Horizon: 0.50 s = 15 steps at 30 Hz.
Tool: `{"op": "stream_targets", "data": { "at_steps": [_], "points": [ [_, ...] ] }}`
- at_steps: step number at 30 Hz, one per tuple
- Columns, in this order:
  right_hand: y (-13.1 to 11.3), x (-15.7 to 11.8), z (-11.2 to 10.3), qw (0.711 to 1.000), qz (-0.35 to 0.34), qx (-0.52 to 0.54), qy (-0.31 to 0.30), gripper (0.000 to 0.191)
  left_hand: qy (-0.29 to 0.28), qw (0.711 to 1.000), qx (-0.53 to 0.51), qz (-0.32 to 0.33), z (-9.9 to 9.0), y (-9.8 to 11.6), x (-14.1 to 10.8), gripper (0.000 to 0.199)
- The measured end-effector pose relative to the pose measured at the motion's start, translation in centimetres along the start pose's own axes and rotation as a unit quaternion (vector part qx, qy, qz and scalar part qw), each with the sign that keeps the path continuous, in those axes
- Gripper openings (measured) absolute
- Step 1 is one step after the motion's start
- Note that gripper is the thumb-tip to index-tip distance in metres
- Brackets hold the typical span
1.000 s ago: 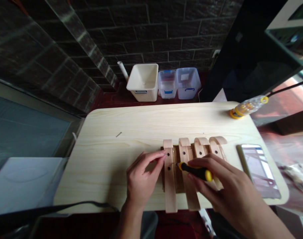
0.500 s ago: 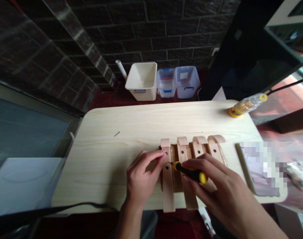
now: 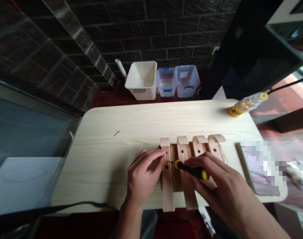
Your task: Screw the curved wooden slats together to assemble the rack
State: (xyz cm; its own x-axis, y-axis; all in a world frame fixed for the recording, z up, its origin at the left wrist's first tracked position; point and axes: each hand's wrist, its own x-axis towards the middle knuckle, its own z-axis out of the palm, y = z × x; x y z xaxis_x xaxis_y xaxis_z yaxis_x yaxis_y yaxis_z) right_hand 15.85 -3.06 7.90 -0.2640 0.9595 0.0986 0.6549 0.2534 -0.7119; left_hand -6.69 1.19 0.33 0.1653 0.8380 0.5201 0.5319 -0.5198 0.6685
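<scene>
Left hand (image 3: 143, 174) pinches thumb and forefinger together at the upper hole (image 3: 166, 153) of the leftmost curled wooden strip (image 3: 168, 191); whether anything small sits between the fingertips cannot be told. Right hand (image 3: 222, 186) grasps a yellow-and-black screwdriver (image 3: 191, 169), its shaft aimed left, near the strip's lower hole (image 3: 166, 167). Four such strips lie side by side across a brown board (image 3: 177, 184) at the near side of the pale wooden tabletop (image 3: 96, 156), curled ends away from the person. The right hand blocks the view of the lower parts of the two rightmost strips. Just right of the board lies a smartphone (image 3: 245, 171), partly pixelated. A clear bottle-shaped case with a yellow base (image 3: 248, 104) stands at the far right corner; a thin dark rod (image 3: 116, 133) lies well left. Past the far edge are a cream bin (image 3: 143, 94) and two clear plastic boxes (image 3: 188, 90).
</scene>
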Motion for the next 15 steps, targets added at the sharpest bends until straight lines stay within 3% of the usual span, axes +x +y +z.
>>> {"op": "stream_targets", "data": {
  "at_steps": [15],
  "points": [
    [0.02, 0.14, 0.10, 1.000, -0.004, 0.009, 0.001, 0.014, -0.008, 1.000, -0.004, 0.010, 0.31, 0.25, 0.10, 0.028]
  ]
}}
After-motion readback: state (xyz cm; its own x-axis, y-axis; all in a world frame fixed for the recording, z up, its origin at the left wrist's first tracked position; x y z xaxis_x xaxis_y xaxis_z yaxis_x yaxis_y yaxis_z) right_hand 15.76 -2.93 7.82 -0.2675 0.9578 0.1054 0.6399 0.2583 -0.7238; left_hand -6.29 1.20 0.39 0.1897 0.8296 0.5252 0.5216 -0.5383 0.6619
